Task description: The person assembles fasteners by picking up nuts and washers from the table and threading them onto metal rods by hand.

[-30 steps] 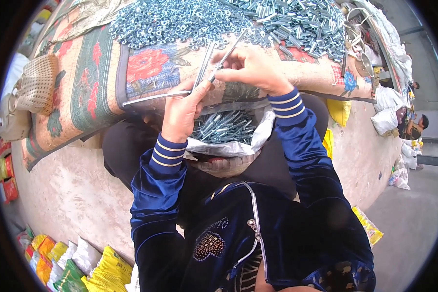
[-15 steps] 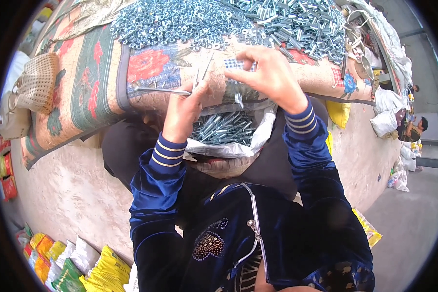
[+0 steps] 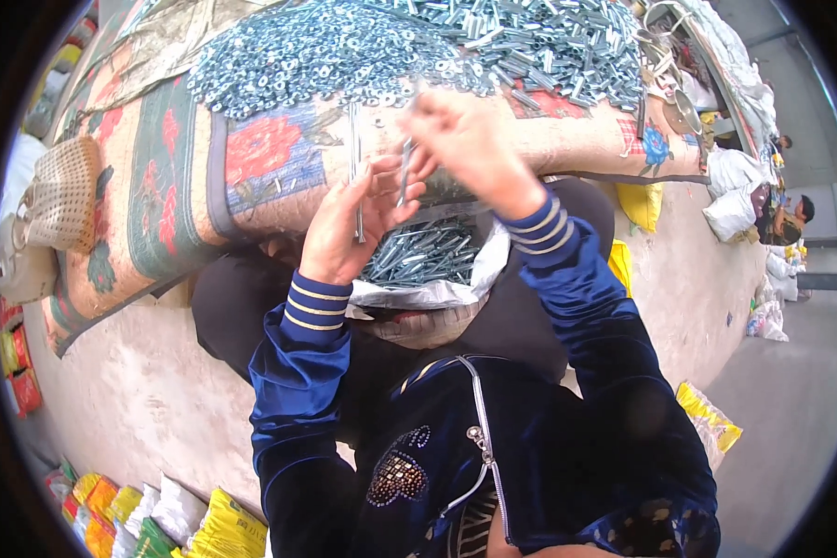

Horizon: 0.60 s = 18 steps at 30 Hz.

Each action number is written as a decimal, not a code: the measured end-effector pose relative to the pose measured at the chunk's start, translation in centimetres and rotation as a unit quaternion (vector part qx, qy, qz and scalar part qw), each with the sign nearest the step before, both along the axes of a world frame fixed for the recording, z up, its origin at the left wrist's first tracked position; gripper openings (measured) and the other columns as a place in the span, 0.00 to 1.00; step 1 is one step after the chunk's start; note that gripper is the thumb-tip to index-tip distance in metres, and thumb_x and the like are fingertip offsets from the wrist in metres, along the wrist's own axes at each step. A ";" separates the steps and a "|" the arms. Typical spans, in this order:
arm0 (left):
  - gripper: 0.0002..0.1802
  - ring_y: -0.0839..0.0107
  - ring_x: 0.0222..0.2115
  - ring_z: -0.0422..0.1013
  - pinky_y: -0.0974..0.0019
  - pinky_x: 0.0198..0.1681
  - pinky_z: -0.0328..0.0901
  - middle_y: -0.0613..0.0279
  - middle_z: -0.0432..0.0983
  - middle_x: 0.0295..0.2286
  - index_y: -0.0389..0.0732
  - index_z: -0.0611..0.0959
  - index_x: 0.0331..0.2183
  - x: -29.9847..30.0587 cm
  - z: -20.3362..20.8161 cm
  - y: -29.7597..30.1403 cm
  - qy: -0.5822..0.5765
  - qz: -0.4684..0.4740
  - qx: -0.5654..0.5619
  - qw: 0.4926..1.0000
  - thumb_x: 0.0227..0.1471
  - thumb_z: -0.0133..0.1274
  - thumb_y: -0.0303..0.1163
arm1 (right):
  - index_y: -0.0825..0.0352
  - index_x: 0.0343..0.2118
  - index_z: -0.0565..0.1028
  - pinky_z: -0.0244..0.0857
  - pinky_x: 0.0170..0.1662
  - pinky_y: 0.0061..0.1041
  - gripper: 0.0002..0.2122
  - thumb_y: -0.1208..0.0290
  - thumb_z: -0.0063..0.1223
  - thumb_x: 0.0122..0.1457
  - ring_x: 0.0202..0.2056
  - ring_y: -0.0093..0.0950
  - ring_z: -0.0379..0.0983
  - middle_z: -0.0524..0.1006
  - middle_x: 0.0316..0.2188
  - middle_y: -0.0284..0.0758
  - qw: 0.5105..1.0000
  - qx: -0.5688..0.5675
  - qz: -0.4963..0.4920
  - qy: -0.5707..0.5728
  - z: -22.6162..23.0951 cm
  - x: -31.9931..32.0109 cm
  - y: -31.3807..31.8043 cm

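Observation:
My left hand (image 3: 344, 223) is closed on long thin metal bolts: one bolt (image 3: 357, 158) stands upright by the thumb, and another bolt (image 3: 405, 172) slants between the fingers. My right hand (image 3: 484, 153) is just to the right, its fingers smeared by motion near that second bolt's upper end; whether they grip anything is unclear. Beyond both hands lie a heap of small washers or nuts (image 3: 298, 56) and, to its right, a heap of short metal sleeves (image 3: 567, 51). Below the hands, a white sack (image 3: 495, 265) holds many bolt-like metal pieces (image 3: 423, 253).
A flowered cloth (image 3: 172, 209) covers the work surface. At the left stands a perforated basket (image 3: 65, 191); a metal bowl (image 3: 686, 112) sits at the right. Filled yellow bags (image 3: 223, 525) line the lower left floor. Another person (image 3: 792, 223) sits far right.
My right hand has moved left, close to the left hand. The bolts in the left hand have turned from crossed to nearly upright. A piece falling above the sack is gone from view.

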<state>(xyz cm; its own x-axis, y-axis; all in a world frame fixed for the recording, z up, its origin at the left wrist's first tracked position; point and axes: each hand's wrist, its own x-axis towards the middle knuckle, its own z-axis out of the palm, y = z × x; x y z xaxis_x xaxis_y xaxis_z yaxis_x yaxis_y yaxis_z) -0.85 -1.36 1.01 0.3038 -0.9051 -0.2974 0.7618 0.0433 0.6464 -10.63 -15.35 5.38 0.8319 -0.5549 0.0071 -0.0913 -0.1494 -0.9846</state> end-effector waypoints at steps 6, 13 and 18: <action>0.13 0.83 0.16 0.59 0.79 0.18 0.54 0.69 0.68 0.22 0.38 0.75 0.42 2.3 -4.0 1.4 0.108 -0.051 -0.061 0.991 0.58 0.46 0.35 | 0.67 0.33 0.77 0.68 0.38 0.26 0.10 0.67 0.55 0.52 0.32 0.31 0.75 0.78 0.31 0.38 0.842 -0.519 -0.145 0.013 -1.1 -1.9 -5.3; 0.13 0.87 0.14 0.54 0.83 0.14 0.47 0.73 0.63 0.20 0.37 0.74 0.43 1.2 -1.8 0.8 0.031 -0.061 0.048 0.997 0.56 0.49 0.31 | 0.62 0.34 0.78 0.66 0.35 0.29 0.09 0.71 0.55 0.49 0.31 0.34 0.74 0.77 0.26 0.34 0.758 -0.578 -0.207 0.221 -3.0 -5.1 -11.1; 0.11 0.88 0.12 0.53 0.83 0.13 0.46 0.73 0.65 0.20 0.39 0.78 0.39 1.1 -1.7 0.7 0.010 -0.083 0.038 0.996 0.52 0.54 0.30 | 0.65 0.42 0.77 0.62 0.45 0.20 0.11 0.78 0.51 0.55 0.38 0.22 0.70 0.76 0.33 0.30 0.960 -0.278 -0.025 0.000 -1.7 -4.2 -8.4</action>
<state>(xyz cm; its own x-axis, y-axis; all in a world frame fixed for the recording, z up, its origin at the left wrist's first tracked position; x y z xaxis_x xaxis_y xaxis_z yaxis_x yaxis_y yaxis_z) 0.20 -0.61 -0.67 0.1459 -0.9171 -0.3711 0.7671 -0.1321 0.6278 -14.83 -23.72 3.65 0.8048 -0.5041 0.3133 -0.1125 -0.6479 -0.7534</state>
